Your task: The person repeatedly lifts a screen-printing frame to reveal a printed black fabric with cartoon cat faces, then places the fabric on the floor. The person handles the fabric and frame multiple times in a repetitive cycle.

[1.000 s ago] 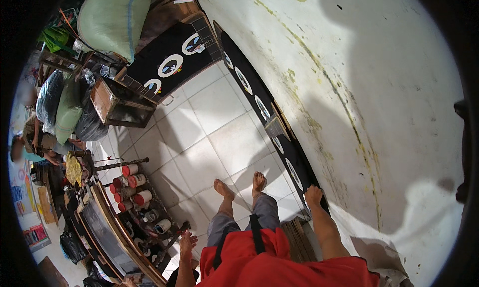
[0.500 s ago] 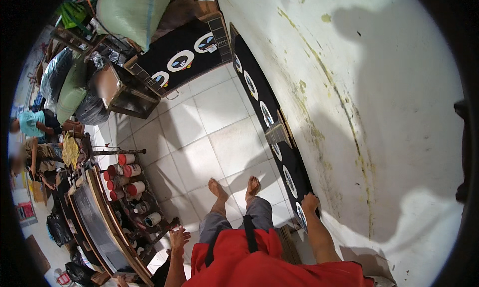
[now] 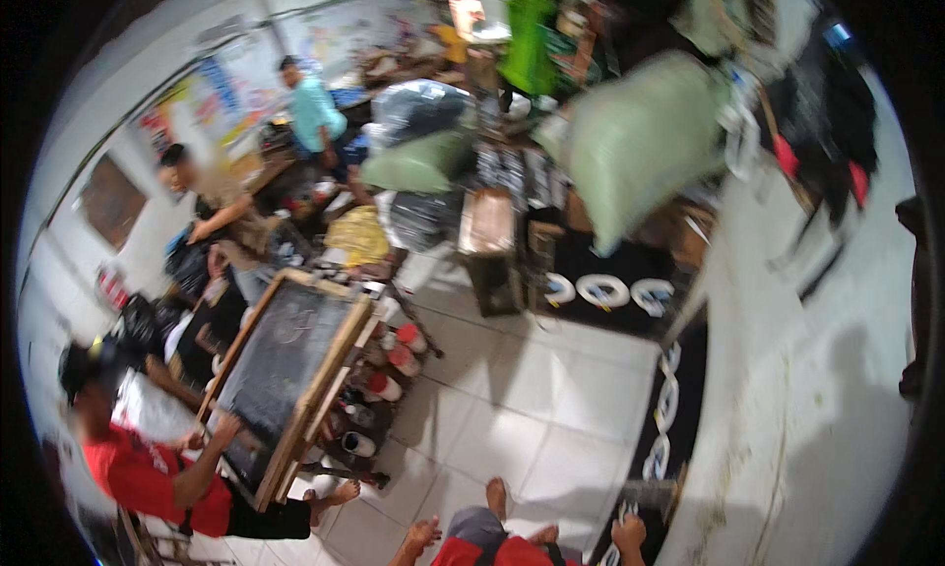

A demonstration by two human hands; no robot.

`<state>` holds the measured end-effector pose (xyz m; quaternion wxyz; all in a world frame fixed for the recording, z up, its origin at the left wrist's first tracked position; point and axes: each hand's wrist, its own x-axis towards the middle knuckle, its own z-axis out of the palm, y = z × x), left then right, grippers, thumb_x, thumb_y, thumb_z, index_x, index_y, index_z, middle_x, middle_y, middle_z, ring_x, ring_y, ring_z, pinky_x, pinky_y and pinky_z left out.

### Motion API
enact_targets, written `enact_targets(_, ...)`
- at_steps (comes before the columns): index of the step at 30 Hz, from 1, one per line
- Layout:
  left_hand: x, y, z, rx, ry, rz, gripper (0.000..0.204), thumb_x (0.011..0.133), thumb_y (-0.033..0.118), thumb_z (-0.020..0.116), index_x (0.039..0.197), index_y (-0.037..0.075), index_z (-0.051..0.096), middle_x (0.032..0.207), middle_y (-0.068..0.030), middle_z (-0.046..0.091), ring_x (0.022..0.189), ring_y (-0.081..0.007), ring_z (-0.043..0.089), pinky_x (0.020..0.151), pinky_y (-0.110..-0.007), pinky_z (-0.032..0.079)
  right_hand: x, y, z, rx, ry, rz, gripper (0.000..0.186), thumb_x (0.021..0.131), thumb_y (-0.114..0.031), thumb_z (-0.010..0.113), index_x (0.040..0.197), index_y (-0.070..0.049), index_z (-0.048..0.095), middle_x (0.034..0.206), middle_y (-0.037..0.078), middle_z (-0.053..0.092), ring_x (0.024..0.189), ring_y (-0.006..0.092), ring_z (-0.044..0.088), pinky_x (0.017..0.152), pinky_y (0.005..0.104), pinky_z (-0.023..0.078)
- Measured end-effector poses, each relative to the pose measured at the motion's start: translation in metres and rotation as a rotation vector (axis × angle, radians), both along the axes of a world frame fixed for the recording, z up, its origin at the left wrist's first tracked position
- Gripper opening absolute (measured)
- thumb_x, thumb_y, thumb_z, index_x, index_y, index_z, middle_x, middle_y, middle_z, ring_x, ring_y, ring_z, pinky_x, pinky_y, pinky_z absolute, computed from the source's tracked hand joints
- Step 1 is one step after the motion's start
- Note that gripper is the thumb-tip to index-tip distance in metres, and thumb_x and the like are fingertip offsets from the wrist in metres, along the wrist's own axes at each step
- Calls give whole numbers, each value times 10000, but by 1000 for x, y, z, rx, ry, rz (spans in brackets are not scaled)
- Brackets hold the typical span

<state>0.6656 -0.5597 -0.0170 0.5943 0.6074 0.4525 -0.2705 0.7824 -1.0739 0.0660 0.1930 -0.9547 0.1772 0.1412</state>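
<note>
At the bottom edge, my left hand (image 3: 425, 534) is held up beside my leg with its fingers apart and nothing in it. My right hand (image 3: 628, 534) is curled, close to the near end of a long black panel (image 3: 686, 394) printed with white rings. That panel runs along the wall on my right. Blur hides whether the fingers grip its edge or something small. Another black panel (image 3: 635, 319) with the same ring prints lies at the far end of the tiled floor.
Left of me, a co-worker in red (image 3: 157, 477) leans over a wood-framed screen (image 3: 285, 354). Red-lidded jars (image 3: 384, 386) stand beneath it. Farther off are a wooden stool (image 3: 489, 221), a bulging green sack (image 3: 640, 138) and two more people. A wall (image 3: 787, 399) bounds the right.
The view has swung up and to the left, bringing the co-worker in red and the back of the room into sight. My hands now appear lower in the picture.
</note>
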Motion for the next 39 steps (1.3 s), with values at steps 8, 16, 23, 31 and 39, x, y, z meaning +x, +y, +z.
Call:
enact_targets(8, -53, 3, -83, -123, 169, 327, 578, 876, 472, 572, 1208, 0, 532, 948, -135, 660, 786, -228, 620, 675, -369, 493, 118, 27, -81, 39, 87, 267, 318, 676, -309, 711, 847, -43, 676, 822, 166, 677, 840, 353, 645, 753, 410, 504)
enact_targets(16, 22, 49, -94, 24, -22, 81, 486, 886, 472, 541, 1050, 19, 607, 761, -86, 664, 595, -191, 605, 541, -354, 500, 191, 47, -154, 125, 112, 655, 225, 735, -254, 614, 851, -68, 666, 785, 107, 660, 744, 268, 628, 654, 365, 498)
enact_targets(23, 150, 102, -16, 53, -198, 562, 495, 832, 498, 613, 989, 30, 639, 873, -122, 651, 732, -186, 605, 564, -310, 455, 236, 76, -156, 136, 359, 697, 378, 715, -448, 640, 850, -104, 718, 798, 132, 679, 804, 288, 660, 734, 363, 500)
enact_targets(31, 155, 37, -4, 22, -96, 676, 486, 858, 428, 603, 1076, -7, 605, 959, -153, 653, 754, -211, 614, 584, -337, 475, 314, 52, -134, 82, 414, 764, 310, 724, -370, 617, 769, -79, 712, 702, 143, 665, 645, 269, 651, 624, 368, 500)
enact_targets(39, 88, -122, -41, -13, 226, 741, 434, 813, 415, 655, 918, -5, 677, 810, -126, 684, 689, -242, 634, 531, -391, 472, 403, 24, -113, 62, 458, 637, 166, 721, -189, 631, 712, -32, 685, 606, 108, 637, 518, 212, 614, 509, 375, 484)
